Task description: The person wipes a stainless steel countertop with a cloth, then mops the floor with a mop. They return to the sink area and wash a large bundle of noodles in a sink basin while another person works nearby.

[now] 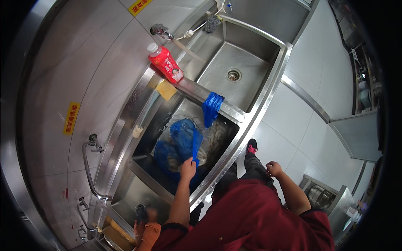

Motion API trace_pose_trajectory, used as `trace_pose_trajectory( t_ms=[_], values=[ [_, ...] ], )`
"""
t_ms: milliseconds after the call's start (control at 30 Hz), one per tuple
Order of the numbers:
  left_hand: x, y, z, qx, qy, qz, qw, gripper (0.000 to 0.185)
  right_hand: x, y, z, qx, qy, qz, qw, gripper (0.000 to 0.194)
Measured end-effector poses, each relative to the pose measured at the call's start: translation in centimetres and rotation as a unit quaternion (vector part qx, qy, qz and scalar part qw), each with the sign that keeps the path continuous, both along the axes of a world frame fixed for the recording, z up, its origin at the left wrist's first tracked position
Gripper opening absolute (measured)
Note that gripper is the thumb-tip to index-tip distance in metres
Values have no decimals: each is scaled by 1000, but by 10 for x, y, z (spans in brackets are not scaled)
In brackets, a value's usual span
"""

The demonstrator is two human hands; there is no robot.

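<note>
My left hand (187,170) grips the gathered end of a blue plastic bag (183,135) over the middle steel sink basin (176,192). The bag lies wet and bulging in the basin, and its contents are not clear. Pale, limp food pieces (216,136) lie in water beside it. A second, crumpled blue plastic bag (212,105) hangs over the divider between two basins. My right hand (274,169) is beside my right thigh, away from the sink, its fingers loosely curled with nothing visible in them.
A red plastic bottle (166,64) and a yellow sponge (166,89) sit at the divider's wall end. A steel faucet (89,169) reaches over the near basin. Another person's hands (139,227) work there with a dark object. A steel scrubber (212,23) rests by the far basin (241,59).
</note>
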State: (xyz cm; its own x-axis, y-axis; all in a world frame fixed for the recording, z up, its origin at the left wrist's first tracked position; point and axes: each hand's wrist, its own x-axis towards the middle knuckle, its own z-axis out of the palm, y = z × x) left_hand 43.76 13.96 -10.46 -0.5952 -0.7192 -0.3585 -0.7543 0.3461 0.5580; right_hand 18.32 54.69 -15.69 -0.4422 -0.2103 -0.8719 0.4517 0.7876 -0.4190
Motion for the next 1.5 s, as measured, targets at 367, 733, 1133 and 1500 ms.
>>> trace_pose_trajectory(
  t_ms=[367, 733, 1133, 1500],
  values=[
    [73, -36, -120, 36, 4, 205, 978, 30, -5, 18, 7, 37, -8, -16, 999, 26],
    [83, -3, -145, 139, -71, 300, 941, 48, -4, 7, 11, 19, 0, -15, 1000, 26],
    [70, -44, -83, -3, -236, 220, 947, 32, -4, 13, 15, 28, -3, -13, 1000, 26],
    [-19, -135, 61, -266, 56, 103, 957, 14, -8, 12, 14, 16, 2, -27, 1000, 26]
  ],
)
